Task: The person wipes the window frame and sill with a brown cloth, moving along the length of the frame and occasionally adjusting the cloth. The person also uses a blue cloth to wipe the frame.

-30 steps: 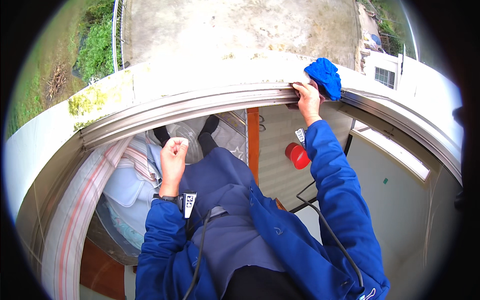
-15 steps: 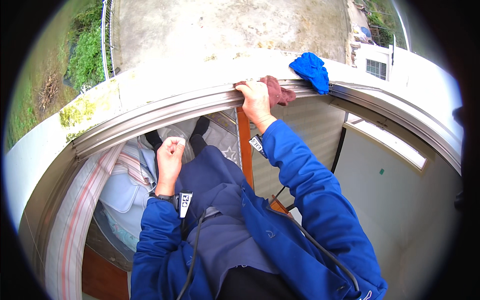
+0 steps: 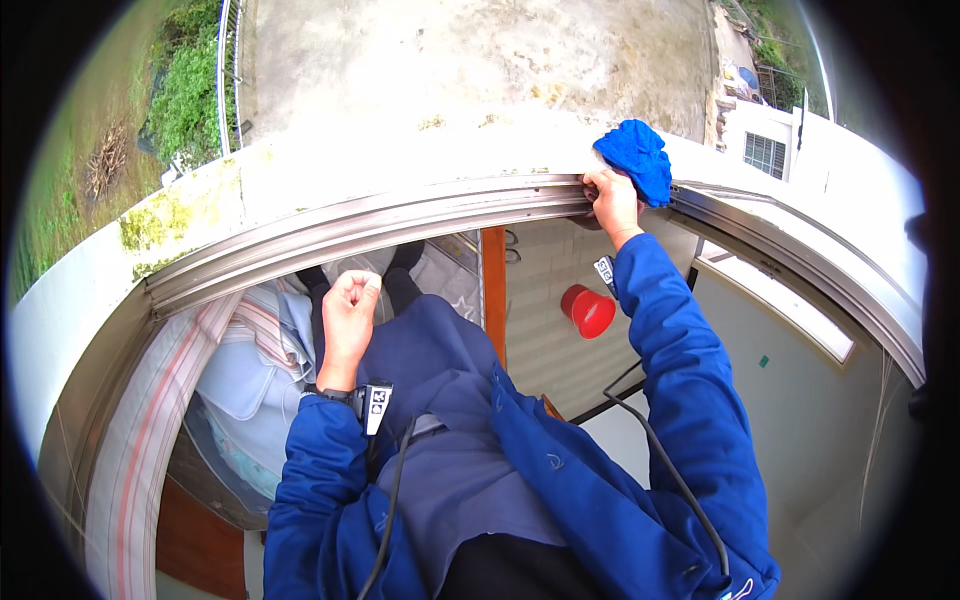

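My right hand (image 3: 612,202) presses down on the metal window track (image 3: 400,215) at its right part. A dark reddish cloth (image 3: 588,217) peeks out from under the palm, mostly hidden. A bright blue cloth (image 3: 635,160) lies bunched on the white ledge (image 3: 300,170), touching the back of my fingers. My left hand (image 3: 350,305) is curled into a loose fist in front of my chest, below the track, with nothing in it. A small device is strapped at each wrist.
A red bucket (image 3: 588,310) stands on the floor below, beside an orange wooden post (image 3: 493,290). Pale striped bedding (image 3: 250,370) lies at the left. Beyond the ledge are a stained concrete roof (image 3: 450,60) and grass. A black cable (image 3: 670,470) hangs along my right sleeve.
My right hand slid left along the track with the reddish cloth, then came back right beside the blue cloth. The left fist stayed where it was.
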Available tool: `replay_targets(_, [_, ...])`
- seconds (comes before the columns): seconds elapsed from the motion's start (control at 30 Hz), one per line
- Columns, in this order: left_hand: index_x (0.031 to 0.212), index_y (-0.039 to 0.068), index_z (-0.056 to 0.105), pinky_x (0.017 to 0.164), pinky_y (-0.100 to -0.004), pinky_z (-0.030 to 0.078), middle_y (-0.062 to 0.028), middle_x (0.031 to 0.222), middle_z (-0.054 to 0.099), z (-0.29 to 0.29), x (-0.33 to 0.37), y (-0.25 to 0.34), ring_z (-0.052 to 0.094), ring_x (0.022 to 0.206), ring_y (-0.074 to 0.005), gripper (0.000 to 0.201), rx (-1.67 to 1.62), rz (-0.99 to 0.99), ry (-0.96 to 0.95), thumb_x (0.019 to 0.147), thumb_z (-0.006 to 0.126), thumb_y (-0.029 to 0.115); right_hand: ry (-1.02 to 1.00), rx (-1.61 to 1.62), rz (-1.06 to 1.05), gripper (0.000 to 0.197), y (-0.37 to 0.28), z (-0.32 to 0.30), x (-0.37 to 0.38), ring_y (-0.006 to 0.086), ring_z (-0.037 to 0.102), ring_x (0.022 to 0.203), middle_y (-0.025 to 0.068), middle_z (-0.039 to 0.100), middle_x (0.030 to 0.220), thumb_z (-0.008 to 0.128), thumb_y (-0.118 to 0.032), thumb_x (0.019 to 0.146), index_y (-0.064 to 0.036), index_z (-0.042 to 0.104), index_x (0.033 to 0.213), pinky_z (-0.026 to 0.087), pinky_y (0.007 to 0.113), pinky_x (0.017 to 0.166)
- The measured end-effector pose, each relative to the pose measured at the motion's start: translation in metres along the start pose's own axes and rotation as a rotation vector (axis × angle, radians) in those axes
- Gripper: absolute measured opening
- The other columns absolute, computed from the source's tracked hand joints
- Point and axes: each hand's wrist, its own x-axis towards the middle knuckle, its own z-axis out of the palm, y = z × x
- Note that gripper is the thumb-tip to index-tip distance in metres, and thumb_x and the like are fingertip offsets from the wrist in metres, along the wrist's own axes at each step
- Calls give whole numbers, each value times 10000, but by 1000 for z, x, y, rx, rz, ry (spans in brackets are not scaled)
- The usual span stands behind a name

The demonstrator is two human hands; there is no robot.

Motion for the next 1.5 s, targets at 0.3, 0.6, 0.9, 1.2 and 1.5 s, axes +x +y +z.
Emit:
replay_targets(0.3, [857, 25, 609, 473, -169, 267, 103, 607, 442, -8, 1, -4, 339, 532, 21, 91, -41, 0, -14, 900, 615, 105, 103, 124, -4, 209, -125, 23, 19, 277, 571, 745, 60, 607, 761, 567, 48, 649, -117, 611, 771, 423, 385, 689])
replay_targets(0.6, [858, 23, 607, 462, -174, 248, 101, 595, 436, -37, -1, -1, 325, 523, 22, 91, -50, 24, 40, 899, 613, 104, 117, 54, 18, 209, -197, 33, 34, 269, 565, 728, 44, 622, 779, 559, 40, 680, -120, 624, 798, 415, 371, 719])
replay_targets(0.9, [865, 24, 603, 460, -180, 238, 98, 596, 432, -48, -11, -5, 324, 520, 20, 85, -68, 73, 60, 901, 609, 101, 182, 56, -94, 209, -248, 46, 41, 247, 578, 767, 42, 590, 776, 584, -12, 656, -132, 635, 819, 417, 375, 723])
replay_targets(1.2, [890, 27, 605, 518, -158, 282, 100, 666, 478, -53, -14, -5, 372, 579, 25, 76, 104, 193, 55, 905, 606, 101, 175, -47, -217, 118, -295, 50, 51, 283, 551, 819, 132, 571, 782, 579, -116, 677, -58, 599, 777, 425, 408, 765])
replay_targets(1.5, [865, 27, 601, 469, -163, 239, 112, 605, 418, -42, -24, 12, 323, 534, 33, 90, 21, 181, 39, 902, 612, 108, 62, -152, -160, 339, -217, 35, 27, 243, 536, 933, 48, 561, 962, 613, -126, 699, -216, 632, 1026, 401, 406, 799])
